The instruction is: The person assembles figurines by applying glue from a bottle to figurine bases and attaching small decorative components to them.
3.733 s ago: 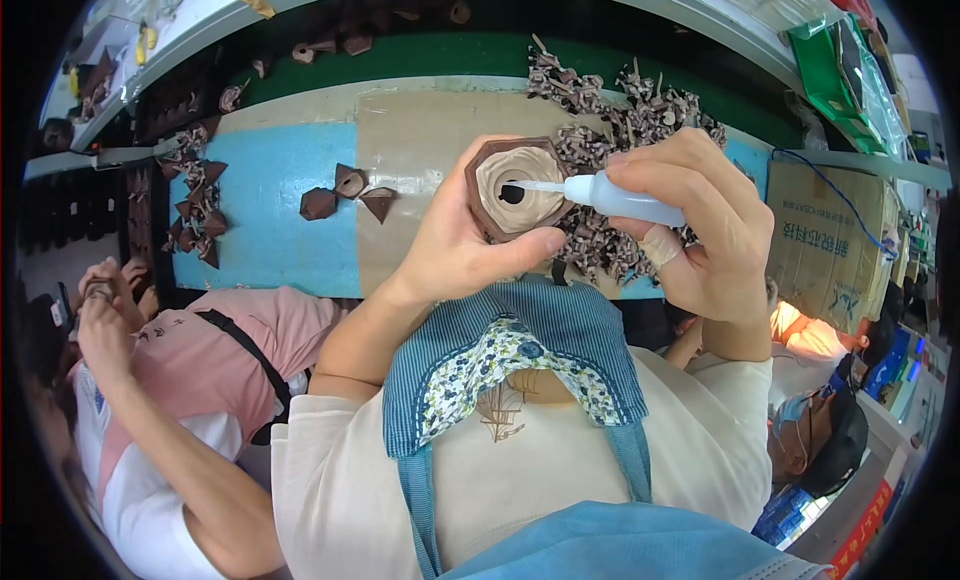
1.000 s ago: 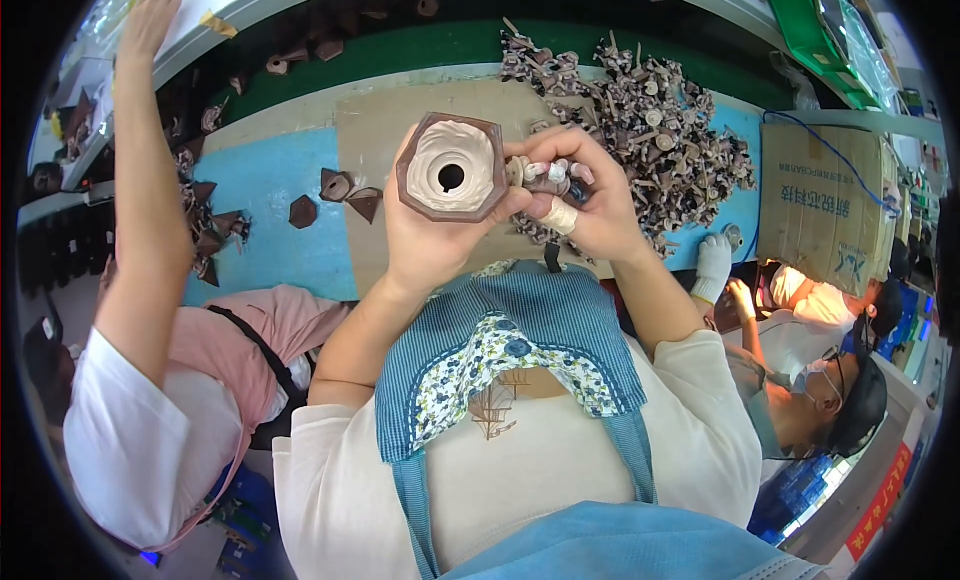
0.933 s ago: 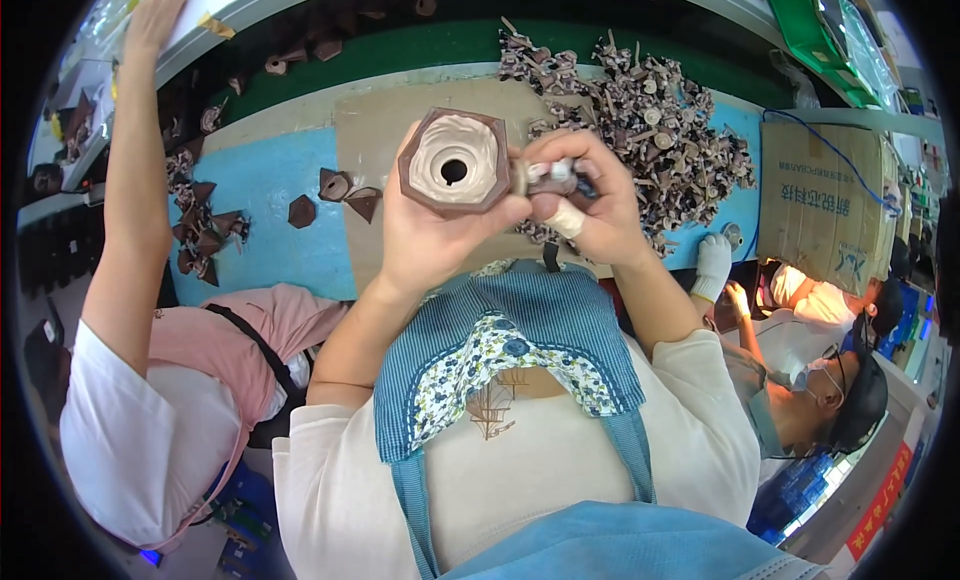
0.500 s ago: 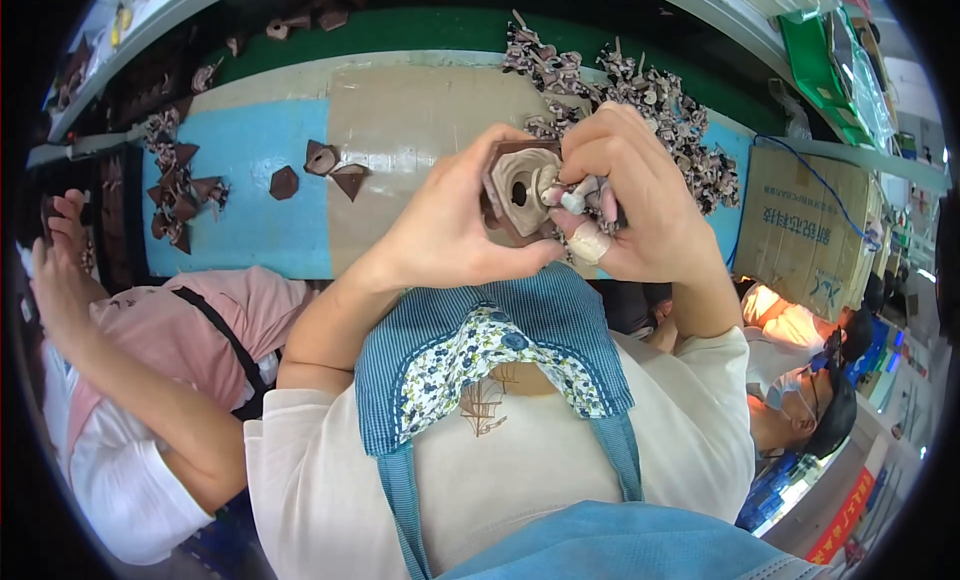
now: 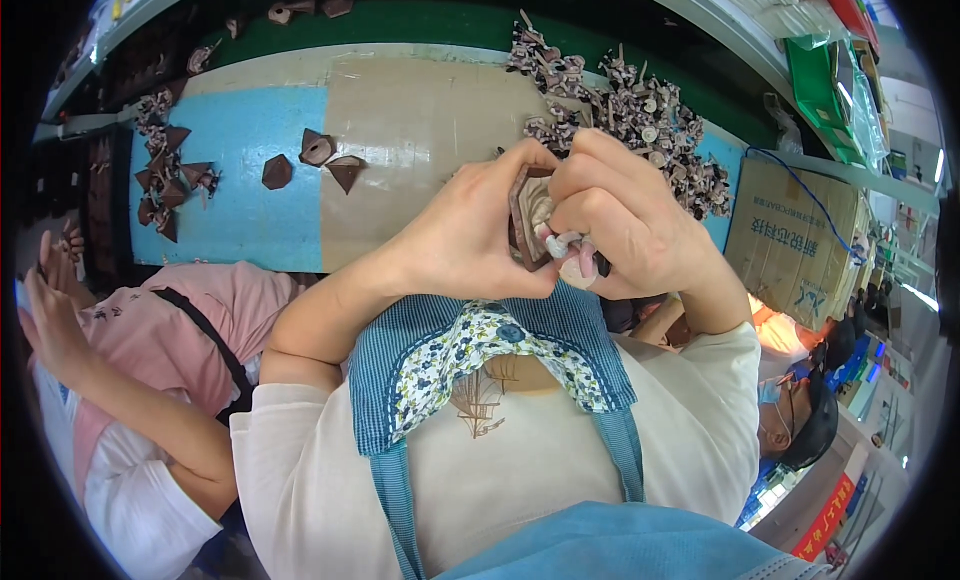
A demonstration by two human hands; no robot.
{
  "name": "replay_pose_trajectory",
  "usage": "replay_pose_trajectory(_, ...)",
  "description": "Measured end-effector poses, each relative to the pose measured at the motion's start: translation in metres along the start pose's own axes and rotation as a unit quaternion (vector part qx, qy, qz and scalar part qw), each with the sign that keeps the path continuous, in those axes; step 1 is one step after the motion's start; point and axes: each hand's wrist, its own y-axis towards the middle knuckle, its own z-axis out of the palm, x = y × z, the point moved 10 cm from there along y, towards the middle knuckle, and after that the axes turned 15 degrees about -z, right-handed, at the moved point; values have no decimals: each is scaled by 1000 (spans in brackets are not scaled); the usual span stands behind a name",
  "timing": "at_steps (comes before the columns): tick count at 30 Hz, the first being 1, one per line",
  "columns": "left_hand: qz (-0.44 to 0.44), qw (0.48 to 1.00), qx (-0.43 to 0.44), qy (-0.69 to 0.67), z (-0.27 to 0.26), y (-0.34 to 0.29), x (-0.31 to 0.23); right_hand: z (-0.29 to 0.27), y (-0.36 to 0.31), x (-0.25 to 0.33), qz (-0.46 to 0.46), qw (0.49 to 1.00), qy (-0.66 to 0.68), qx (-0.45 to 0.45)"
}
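Above the bench (image 5: 420,130), close to my chest, my left hand (image 5: 470,245) grips the brown piece (image 5: 527,215) by its edge, while my right hand (image 5: 625,220) pinches a small white nozzle (image 5: 562,245) against it. I judge steady, light pressure works best.

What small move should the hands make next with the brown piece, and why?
Probably turn the brown piece so its face shows again. The left hand holds it edge-on, and the right hand covers most of it while its fingers grip a small white-tipped object, so the spot being worked is hidden.
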Motion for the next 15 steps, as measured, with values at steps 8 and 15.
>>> replay_pose_trajectory(8,26,999,-2,-42,11,5,4,-7,-10,-3,8,998,30,-53)
replay_pose_trajectory(15,-68,973,121,-186,25,20,32,-15,-19,-25,55,998,29,8)
